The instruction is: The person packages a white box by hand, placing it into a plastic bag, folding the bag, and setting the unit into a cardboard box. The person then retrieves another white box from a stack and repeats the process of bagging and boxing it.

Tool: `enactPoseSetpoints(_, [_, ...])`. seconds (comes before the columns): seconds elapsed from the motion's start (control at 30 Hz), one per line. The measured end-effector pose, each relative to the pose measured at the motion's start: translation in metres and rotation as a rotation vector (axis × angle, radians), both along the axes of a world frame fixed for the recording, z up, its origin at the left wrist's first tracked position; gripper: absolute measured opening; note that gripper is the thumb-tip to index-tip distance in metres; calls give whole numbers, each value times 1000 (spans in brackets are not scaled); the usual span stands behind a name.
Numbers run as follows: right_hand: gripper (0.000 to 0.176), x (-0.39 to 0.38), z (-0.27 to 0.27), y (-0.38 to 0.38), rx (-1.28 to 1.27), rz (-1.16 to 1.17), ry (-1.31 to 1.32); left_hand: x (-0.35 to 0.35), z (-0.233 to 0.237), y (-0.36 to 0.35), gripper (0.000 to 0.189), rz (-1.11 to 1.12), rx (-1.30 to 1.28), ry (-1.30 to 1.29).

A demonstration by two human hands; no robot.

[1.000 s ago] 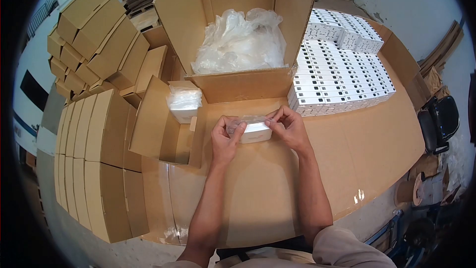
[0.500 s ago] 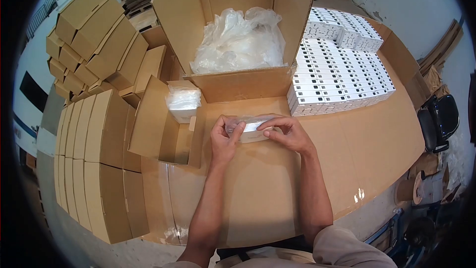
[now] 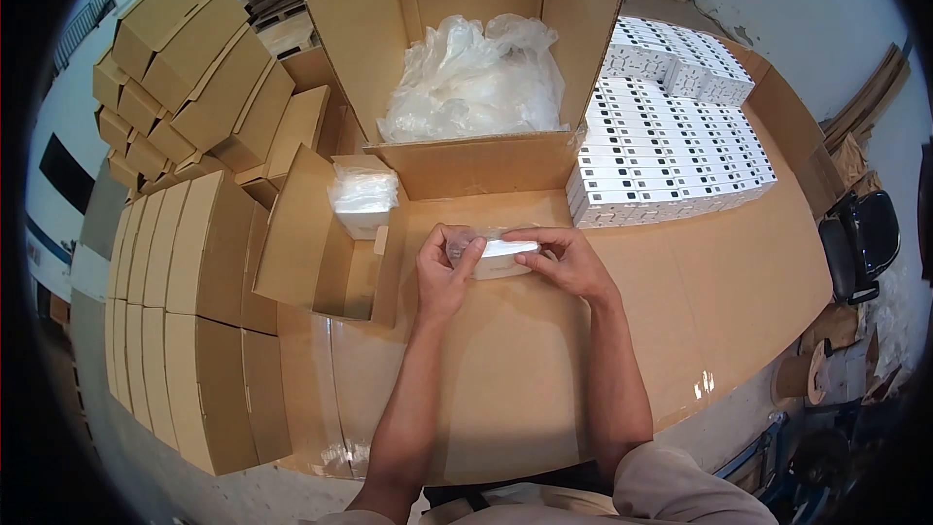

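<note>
A small white box (image 3: 505,262) in a clear plastic bag is held between both hands above the cardboard-covered table. My left hand (image 3: 446,267) grips its left end, thumb on the near side, with bunched film around the fingers. At the other end, my right hand (image 3: 569,262) pinches the box between thumb and fingers. To the left stands an open brown carton (image 3: 321,277), where bagged white boxes (image 3: 364,204) fill the far end. Beyond my hands, a large cardboard box (image 3: 476,167) contains a heap of clear plastic bags (image 3: 476,78).
Rows of stacked white boxes (image 3: 671,156) cover the table's back right. Folded brown cartons (image 3: 185,292) stand stacked at the left edge, with more cartons (image 3: 194,68) piled behind. A black chair (image 3: 860,243) is beyond the table's right edge.
My right fingers have shifted along the top of the bagged box, and more of its white top shows. Both hands stay in nearly the same place.
</note>
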State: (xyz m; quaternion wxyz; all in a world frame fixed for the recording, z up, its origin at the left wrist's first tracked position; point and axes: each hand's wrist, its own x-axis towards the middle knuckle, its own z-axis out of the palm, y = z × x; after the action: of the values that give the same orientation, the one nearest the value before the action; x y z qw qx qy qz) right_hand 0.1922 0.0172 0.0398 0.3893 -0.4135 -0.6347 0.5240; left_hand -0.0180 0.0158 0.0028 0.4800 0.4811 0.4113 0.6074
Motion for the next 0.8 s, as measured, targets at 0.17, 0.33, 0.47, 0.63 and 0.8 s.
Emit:
enactPoseSetpoints(0.17, [34,-2,-1,-1,-5,-23,32,0,-1,0,16,-3,11,-10])
enactPoseSetpoints(0.33, [35,1,0,0,-41,-16,3,-3,-6,1,17,-9,13,3])
enactPoseSetpoints(0.47, [33,0,-7,1,-24,-31,15,-2,-5,2,17,-18,22,-25])
enactPoseSetpoints(0.63, [31,0,-8,2,-27,-30,32,-1,-4,1,17,-9,-8,-14])
enactPoseSetpoints(0.8, [29,-2,-7,2,0,-39,33,-1,-4,1,16,-15,-19,-4])
